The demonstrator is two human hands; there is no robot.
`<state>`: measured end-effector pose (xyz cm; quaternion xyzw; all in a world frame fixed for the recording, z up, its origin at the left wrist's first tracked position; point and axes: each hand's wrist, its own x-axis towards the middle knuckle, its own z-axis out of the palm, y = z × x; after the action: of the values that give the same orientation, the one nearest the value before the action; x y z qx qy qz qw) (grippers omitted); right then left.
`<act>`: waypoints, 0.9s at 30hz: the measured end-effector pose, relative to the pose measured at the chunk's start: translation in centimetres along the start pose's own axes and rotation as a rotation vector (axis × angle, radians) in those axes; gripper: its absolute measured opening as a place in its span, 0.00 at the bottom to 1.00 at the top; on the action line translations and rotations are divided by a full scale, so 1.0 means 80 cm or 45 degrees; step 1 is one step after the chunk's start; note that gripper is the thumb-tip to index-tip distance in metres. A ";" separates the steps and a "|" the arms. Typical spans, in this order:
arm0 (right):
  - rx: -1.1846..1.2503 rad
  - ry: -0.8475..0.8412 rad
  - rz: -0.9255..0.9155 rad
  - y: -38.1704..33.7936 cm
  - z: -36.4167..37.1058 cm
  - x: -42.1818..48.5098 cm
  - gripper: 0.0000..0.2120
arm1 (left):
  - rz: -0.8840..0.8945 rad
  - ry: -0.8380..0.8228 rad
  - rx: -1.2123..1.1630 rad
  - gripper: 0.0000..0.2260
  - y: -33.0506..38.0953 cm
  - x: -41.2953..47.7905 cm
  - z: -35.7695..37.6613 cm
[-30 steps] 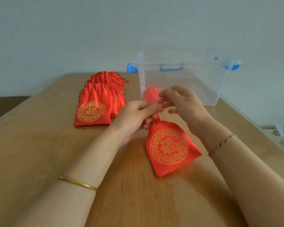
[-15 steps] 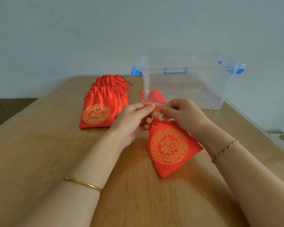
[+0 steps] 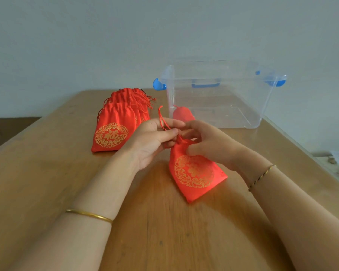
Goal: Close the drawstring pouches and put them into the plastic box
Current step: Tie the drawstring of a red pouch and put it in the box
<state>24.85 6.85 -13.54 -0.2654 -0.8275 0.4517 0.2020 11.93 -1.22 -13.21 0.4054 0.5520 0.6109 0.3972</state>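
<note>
Pinched between thumb and fingers of the left hand (image 3: pixel 155 141): a thin red cord (image 3: pixel 161 119), looped upward. Gripped near its gathered neck by the right hand (image 3: pixel 211 147), thumb now on the cloth rather than up at the cord as half a second ago: a glossy red pouch (image 3: pixel 196 175) with a round gold emblem, lying on the wooden table (image 3: pixel 47 182), neck aimed away toward the clear plastic box (image 3: pixel 233 98), base nearer and rightward. Inside the box, a second pouch (image 3: pixel 182 115). Left of the box, a row of pouches (image 3: pixel 114 132).
</note>
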 end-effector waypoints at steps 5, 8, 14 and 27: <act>0.091 -0.064 -0.028 0.000 -0.008 -0.002 0.25 | 0.423 0.240 0.767 0.10 -0.003 0.004 -0.012; 0.191 -0.072 -0.008 -0.001 -0.009 -0.004 0.23 | 0.713 0.349 1.253 0.11 -0.010 0.007 -0.017; 0.406 0.061 0.159 -0.001 -0.003 0.005 0.18 | 0.915 0.371 1.217 0.06 -0.012 0.010 -0.010; 0.752 -0.081 0.043 -0.003 0.004 0.004 0.09 | 0.891 0.293 0.941 0.06 -0.013 0.010 0.000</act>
<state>24.38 6.76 -13.47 -0.1945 -0.6617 0.6843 0.2369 11.65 -0.38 -14.21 0.6091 0.6023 0.5120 -0.0634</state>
